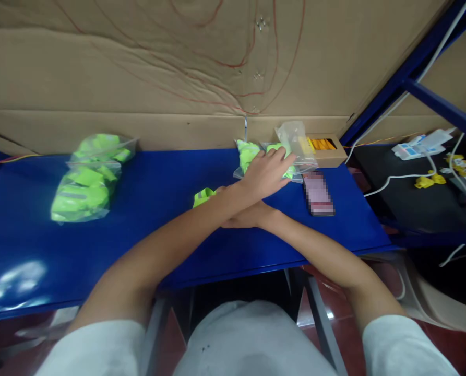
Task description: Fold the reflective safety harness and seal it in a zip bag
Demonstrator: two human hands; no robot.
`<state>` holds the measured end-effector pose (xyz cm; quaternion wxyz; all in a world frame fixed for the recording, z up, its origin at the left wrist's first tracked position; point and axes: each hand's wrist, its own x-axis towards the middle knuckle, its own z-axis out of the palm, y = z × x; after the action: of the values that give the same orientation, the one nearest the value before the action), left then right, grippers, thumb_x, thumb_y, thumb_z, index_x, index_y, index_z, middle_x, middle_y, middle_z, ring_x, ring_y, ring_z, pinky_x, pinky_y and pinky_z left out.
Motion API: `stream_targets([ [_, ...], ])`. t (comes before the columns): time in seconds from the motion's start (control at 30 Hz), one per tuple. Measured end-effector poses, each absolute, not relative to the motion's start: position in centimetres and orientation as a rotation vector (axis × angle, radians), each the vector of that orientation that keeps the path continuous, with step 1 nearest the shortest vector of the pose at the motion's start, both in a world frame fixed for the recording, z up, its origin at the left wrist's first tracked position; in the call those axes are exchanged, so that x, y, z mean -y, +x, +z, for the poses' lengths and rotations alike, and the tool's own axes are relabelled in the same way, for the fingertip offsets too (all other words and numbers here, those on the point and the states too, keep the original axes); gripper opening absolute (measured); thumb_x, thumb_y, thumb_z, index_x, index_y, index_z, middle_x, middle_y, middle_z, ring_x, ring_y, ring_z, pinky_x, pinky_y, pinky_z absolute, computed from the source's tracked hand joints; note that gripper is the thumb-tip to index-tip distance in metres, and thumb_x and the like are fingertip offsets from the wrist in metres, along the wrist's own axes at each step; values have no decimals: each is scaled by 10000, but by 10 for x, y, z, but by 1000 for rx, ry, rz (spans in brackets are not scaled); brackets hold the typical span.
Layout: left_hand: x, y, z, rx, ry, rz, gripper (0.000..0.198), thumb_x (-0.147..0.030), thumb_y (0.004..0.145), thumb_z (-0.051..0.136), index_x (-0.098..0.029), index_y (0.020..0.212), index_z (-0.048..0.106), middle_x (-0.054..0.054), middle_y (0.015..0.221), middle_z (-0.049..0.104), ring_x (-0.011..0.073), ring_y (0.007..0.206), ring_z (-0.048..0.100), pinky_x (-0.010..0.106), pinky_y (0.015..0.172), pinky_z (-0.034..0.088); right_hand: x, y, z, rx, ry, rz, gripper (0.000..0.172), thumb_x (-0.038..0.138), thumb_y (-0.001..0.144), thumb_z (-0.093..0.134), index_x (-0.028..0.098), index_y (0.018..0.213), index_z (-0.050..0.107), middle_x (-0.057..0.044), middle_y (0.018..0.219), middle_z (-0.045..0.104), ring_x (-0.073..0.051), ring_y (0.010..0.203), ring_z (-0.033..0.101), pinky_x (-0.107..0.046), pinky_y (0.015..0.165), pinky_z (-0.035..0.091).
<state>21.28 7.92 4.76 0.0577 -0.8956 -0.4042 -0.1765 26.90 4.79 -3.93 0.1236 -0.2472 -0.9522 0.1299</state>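
Note:
My arms cross over the blue table. My left hand (pixel 269 169) reaches to the right, its fingers bent over a clear plastic bag (pixel 272 148) of neon yellow-green pieces at the table's back. Another clear bag (pixel 247 151) with the same bright material lies just left of it. Below my left forearm, my right hand (pixel 243 215) is closed at a neon yellow-green band with a grey stripe (pixel 203 197), which sticks out to the left. My left forearm hides part of the right hand and the band.
Two filled bags of neon pieces (pixel 82 193) (pixel 102 148) lie on the left of the blue table (pixel 150 183). A phone (pixel 319 193) lies at right, before a small cardboard box (pixel 329 156) with orange-yellow contents. White cables, a power strip (pixel 422 146) and yellow pieces (pixel 429 180) are farther right.

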Motion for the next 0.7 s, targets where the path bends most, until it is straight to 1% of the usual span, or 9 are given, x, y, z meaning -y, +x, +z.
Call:
stream_targets([
  [0.07,-97,231,43,1255,-2703,-464,323,-170,994,585,-116,1307,640,195,1223,711,358,1116,702,446,879,540,-42,273,-38,2774,-685,382,762,543,1004,642,75,1582,473,-244,1607,546,-387,1487,528,-540,1221,428],
  [0.17,-107,226,44,1338,-2678,-431,342,-84,990,486,-144,1277,663,151,1137,742,295,976,735,388,785,530,-36,277,-35,2813,-633,318,672,522,1007,649,83,1509,557,-248,1558,594,-405,1467,540,-575,1192,435],
  [0.23,-100,205,52,1417,-2612,-457,331,-97,993,478,-175,1251,669,129,1172,740,268,956,734,366,763,523,-34,278,-33,2808,-634,260,641,525,989,676,121,1479,592,-226,1547,605,-423,1460,526,-602,1187,416],
  [0.27,-92,191,57,1463,-2565,-478,312,-116,996,483,-184,1238,667,126,1205,733,263,970,730,361,765,523,-33,278,-32,2800,-646,236,634,528,984,681,135,1475,597,-219,1544,604,-426,1439,532,-604,1169,422],
  [0.33,-70,156,67,1601,-2405,-580,269,-130,989,488,-194,1178,670,116,1190,731,248,948,721,355,757,524,-32,278,-30,2789,-663,210,623,525,989,670,144,1476,594,-218,1527,602,-417,1355,568,-586,1094,462],
  [0.43,-25,94,70,1721,-2149,-693,204,-184,987,527,-207,1139,661,98,1057,723,258,941,698,377,802,538,-30,278,-28,2791,-670,183,609,516,1002,644,142,1479,586,-221,1480,612,-395,1225,599,-550,987,488],
  [0.5,3,54,60,1818,-1971,-679,202,-207,1001,512,-191,1136,661,120,1056,700,294,988,691,414,835,547,-29,277,-29,2786,-670,165,606,517,1003,640,142,1477,588,-215,1466,614,-393,1198,596,-538,965,478],
  [0.57,23,24,42,1947,-1906,-577,250,-207,1019,477,-184,1181,667,141,1132,689,315,1053,693,420,847,556,-29,276,-31,2776,-667,160,610,521,1001,644,136,1471,592,-209,1457,617,-391,1190,595,-526,959,466],
  [0.7,34,6,7,2030,-2002,-497,267,-224,1005,505,-176,1190,691,137,1114,701,292,957,717,397,816,569,-28,277,-35,2746,-638,157,607,509,1000,655,127,1467,591,-202,1451,620,-384,1216,588,-505,970,448],
])
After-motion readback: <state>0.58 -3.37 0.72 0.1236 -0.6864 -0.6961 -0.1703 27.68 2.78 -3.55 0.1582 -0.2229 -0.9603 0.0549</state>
